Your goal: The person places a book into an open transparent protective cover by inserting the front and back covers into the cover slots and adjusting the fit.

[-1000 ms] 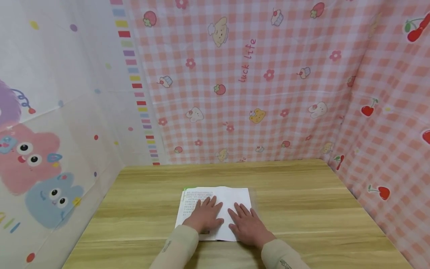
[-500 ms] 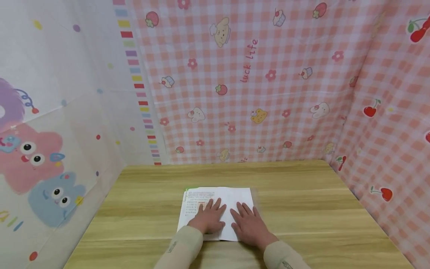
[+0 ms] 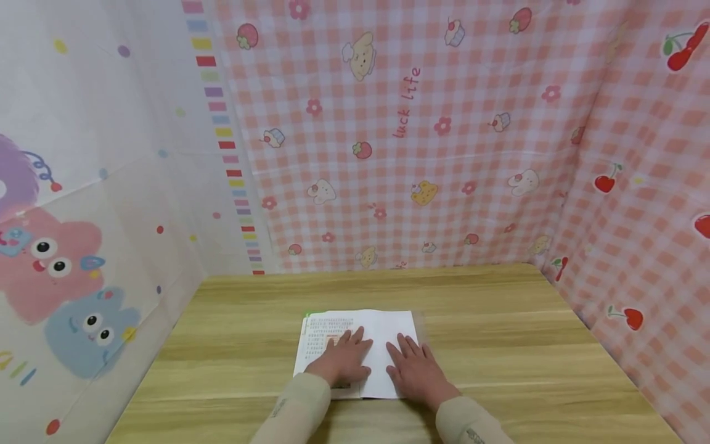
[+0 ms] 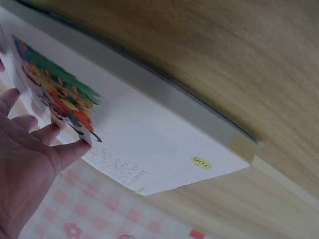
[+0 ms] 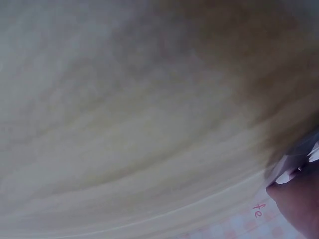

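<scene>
An open book (image 3: pixel 379 320) lies on the table, its left page printed with small text and its right page looking white. My left hand (image 3: pixel 345 361) rests spread on the left page, fingertips near the spine. On the right page, toward its outer edge, rests my right hand (image 3: pixel 417 373), fingers extended. In the left wrist view, the left hand (image 4: pixel 27 154) touches the page beside a colourful picture (image 4: pixel 65 92), and a yellow page number (image 4: pixel 201 163) marks the corner. The right wrist view is blurred; part of the right hand (image 5: pixel 296 196) shows at the book's edge.
The wood-grain table (image 3: pixel 499 333) extends around the book on all sides. A pink checked cloth (image 3: pixel 482 154) hangs behind it and along the right. On the left hangs a white cloth (image 3: pixel 138 209) with cartoon figures.
My right hand has slid a little to the right across its page. The left hand has shifted slightly right and nearer to me. The book stays open in about the same place.
</scene>
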`<state>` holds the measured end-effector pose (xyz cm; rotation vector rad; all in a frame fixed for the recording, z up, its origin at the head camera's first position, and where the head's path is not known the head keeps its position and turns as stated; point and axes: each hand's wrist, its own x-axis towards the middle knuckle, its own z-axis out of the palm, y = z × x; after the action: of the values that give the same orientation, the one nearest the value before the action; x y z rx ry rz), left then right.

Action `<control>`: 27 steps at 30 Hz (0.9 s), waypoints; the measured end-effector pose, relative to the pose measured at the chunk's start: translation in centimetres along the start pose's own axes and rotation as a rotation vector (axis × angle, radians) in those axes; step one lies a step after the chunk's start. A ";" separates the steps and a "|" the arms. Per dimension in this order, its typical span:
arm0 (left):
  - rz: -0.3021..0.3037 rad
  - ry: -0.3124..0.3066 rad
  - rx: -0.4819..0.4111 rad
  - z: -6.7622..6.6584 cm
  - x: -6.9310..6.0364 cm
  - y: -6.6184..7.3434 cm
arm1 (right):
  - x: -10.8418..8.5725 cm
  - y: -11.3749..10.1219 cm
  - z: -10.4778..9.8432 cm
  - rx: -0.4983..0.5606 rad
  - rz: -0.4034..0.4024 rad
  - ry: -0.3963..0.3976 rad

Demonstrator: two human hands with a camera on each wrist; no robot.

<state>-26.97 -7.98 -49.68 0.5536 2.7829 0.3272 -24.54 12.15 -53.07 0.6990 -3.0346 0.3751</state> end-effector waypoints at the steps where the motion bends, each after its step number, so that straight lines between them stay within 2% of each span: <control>1: 0.003 0.006 -0.006 0.0 0.0 -0.1 | 0.0 0.0 0.0 0.004 0.004 -0.004; 5: 0.002 0.002 -0.026 0.1 -0.1 -0.2 | -0.1 -0.1 0.0 0.024 0.021 -0.020; 9: -0.008 -0.021 -0.054 0.0 -0.5 0.0 | -0.3 -0.3 -0.3 0.041 0.010 0.002; 14: -0.005 -0.027 -0.061 0.3 -0.5 0.0 | -0.5 -0.1 -0.4 0.074 -0.010 0.056; 19: -0.004 -0.021 -0.062 0.6 -0.2 -0.3 | -0.1 0.5 -0.1 0.058 -0.010 0.107; 23: -0.008 -0.016 -0.040 0.4 -0.4 -0.2 | 0.2 1.2 -0.4 0.053 0.072 0.134; 27: -0.007 -0.033 -0.051 0.2 -0.6 0.1 | 0.0 1.8 -1.1 0.071 0.232 0.163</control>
<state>-26.31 -8.11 -49.64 0.5320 2.7359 0.3825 -25.41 13.95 -52.43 0.3001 -2.9629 0.5180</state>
